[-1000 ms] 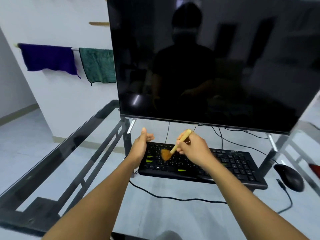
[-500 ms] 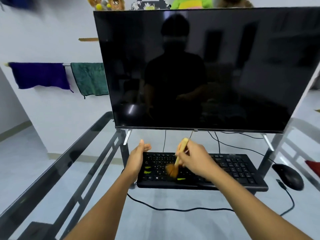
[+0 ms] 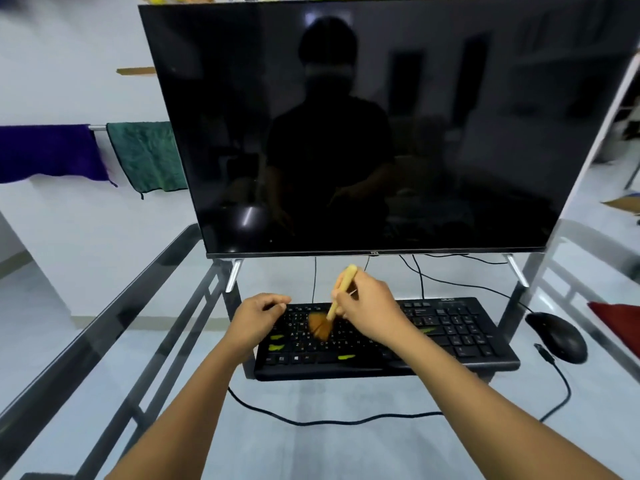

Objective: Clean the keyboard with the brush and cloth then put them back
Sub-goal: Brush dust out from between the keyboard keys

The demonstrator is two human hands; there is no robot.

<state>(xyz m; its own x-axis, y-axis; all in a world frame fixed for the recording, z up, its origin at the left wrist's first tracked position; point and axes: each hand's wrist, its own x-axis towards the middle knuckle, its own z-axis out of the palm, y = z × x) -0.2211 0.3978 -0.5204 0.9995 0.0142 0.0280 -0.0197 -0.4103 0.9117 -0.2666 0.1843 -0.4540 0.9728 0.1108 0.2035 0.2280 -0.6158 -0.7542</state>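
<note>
Keyboard (image 3: 450, 329): right hand (image 3: 372, 315) fingers clamped on brush (image 3: 343, 285), bristles on left-centre keys. Left hand (image 3: 256, 318) on left end, fingers curled; grip unclear.

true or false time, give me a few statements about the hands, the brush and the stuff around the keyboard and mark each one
1. The right hand holds the brush with its bristles on the keyboard. True.
2. The left hand holds a cloth. False: the left hand holds no cloth and is at the keyboard's left end.
3. The mouse lies left of the keyboard. False: the mouse lies to its right.
4. A green cloth hangs on the wall rail beside a purple cloth. True.
5. The monitor shows a bright picture. False: the monitor's screen is dark.
</note>
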